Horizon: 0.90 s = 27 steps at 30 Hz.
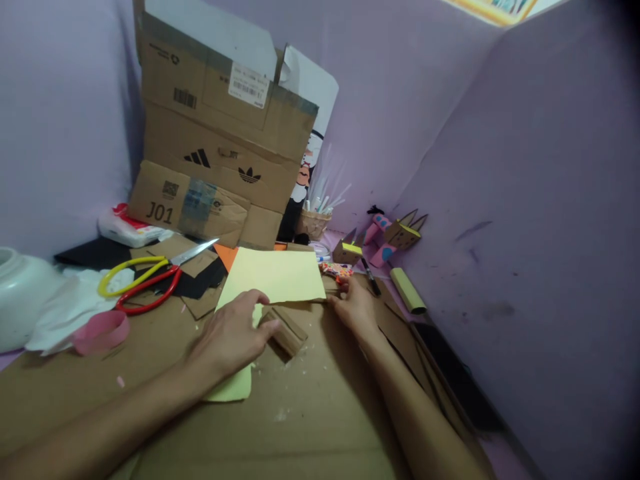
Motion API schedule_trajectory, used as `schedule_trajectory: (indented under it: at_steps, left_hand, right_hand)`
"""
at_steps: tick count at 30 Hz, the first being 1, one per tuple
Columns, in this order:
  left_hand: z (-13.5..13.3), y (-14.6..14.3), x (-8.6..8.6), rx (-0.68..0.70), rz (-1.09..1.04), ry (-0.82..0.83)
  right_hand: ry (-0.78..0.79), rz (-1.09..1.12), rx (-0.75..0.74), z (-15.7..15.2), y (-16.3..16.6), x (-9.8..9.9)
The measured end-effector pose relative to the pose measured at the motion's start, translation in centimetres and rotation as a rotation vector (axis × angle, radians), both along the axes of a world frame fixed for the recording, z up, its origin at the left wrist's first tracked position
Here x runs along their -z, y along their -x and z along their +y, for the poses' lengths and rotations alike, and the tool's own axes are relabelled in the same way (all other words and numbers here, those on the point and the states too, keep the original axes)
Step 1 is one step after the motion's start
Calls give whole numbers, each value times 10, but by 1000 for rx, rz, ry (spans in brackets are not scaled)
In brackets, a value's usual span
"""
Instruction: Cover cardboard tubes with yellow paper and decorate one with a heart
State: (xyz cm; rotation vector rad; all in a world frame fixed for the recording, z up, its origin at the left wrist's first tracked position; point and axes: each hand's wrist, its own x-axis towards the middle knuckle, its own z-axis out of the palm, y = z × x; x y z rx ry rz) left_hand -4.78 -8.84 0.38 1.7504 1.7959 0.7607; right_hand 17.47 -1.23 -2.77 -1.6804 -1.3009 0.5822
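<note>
A pale yellow sheet of paper (pixel 273 275) lies on the brown cardboard work surface (pixel 310 427). A short cardboard tube (pixel 286 331) rests on its side at the sheet's near edge, partly wrapped by the paper. My left hand (pixel 230 337) lies on the paper with its fingers curled against the tube's left end. My right hand (pixel 354 308) presses the sheet's right edge, fingers bent and close together. Whether the paper is glued to the tube is not visible.
Yellow-and-red scissors (pixel 150 277) and a pink tape ring (pixel 103 331) lie at the left, beside a white pot (pixel 20 293). Flattened cardboard boxes (pixel 215 160) lean on the back wall. A basket of pens (pixel 313 223), small cardboard figures (pixel 400 235), a marker (pixel 371 277) and a yellow-wrapped tube (pixel 407 291) sit right.
</note>
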Motion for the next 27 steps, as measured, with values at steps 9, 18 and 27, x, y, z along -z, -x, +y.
schedule_trajectory:
  at_steps: [9, 18, 27]
  left_hand:
    - [-5, -4, 3, 134, -279, -249]
    - [-13, -12, 6, 308, -465, -486]
    - [-10, -6, 9, 534, -384, -452]
  right_hand:
    - [-115, 496, -109, -39, -17, -17]
    - [26, 912, -382, -77, 18, -26]
    - [99, 959, -454, -81, 30, -17]
